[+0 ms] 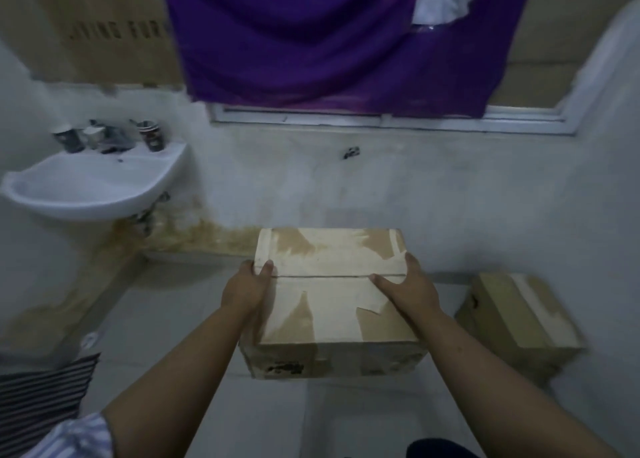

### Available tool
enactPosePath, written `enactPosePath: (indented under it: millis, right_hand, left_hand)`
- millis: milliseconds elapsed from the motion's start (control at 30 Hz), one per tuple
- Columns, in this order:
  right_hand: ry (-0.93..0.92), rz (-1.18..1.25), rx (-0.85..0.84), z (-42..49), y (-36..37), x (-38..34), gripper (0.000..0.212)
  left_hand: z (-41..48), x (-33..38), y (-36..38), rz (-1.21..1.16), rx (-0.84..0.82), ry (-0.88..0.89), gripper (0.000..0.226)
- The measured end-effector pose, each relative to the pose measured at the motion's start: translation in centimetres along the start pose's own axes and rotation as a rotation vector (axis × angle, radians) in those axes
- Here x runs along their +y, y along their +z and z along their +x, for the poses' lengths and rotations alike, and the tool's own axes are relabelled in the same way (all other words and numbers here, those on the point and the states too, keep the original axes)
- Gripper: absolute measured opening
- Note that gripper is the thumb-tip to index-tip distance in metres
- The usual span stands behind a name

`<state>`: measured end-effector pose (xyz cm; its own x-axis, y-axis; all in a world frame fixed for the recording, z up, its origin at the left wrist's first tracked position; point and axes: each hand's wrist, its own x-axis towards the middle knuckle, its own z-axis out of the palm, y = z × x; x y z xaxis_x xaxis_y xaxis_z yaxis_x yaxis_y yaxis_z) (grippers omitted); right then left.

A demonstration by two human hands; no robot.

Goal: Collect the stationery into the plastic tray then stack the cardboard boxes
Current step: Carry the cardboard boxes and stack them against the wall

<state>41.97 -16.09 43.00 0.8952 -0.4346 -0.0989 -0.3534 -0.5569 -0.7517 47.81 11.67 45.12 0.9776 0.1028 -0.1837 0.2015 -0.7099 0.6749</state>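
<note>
Forearms outstretched, left hand [246,287] and right hand [406,284], thumbs atop, in grip on cardboard box [329,308]

The cardboard box [329,305] between the hands [246,289] [407,289] is tan, patched cream-white. The cloth [311,41] above them is purple, the sink [86,187] leftward white.

I lose most fingers of my left hand [247,289] and right hand [407,284] behind the sides of the cardboard box [329,305]. Right of that box a second box [519,315] is blurred; far left of it a striped cloth [41,385] runs off the frame.
</note>
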Motion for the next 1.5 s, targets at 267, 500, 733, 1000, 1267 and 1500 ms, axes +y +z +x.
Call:
enactPosePath:
  millis: [267, 500, 733, 1000, 1267, 1500]
  right_hand:
    - [0.117, 0.028, 0.137, 6.5, -9.1, 7.4, 0.097]
    - [0.299, 0.114, 0.282, 11.6, -13.0, 12.8, 0.096]
    - [0.502, 0.194, 0.477, 17.6, -15.8, 16.1, 0.097]
    - [0.748, 0.299, 0.59, 18.7, -17.4, 21.2, 0.092]
    - [0.941, 0.34, 0.587, 19.8, -21.7, 30.1, 0.09]
    - [1.056, 0.409, 0.624, 23.1, -23.6, 36.8, 0.086]
  left_hand:
    - [4.5, 11.6, 10.4, 0.001, -0.134, 0.136, 0.055]
    - [10.1, 20.4, 18.3, 0.087, -0.276, 0.279, 0.056]
    - [17.5, 30.5, 26.5, 0.196, -0.462, 0.44, 0.061]
    - [19.2, 37.7, 36.8, 0.256, -0.677, 0.516, 0.07]
    - [17.2, 42.1, 49.0, 0.315, -0.824, 0.465, 0.076]
    - [17.5, 45.6, 58.4, 0.305, -0.964, 0.548, 0.067]
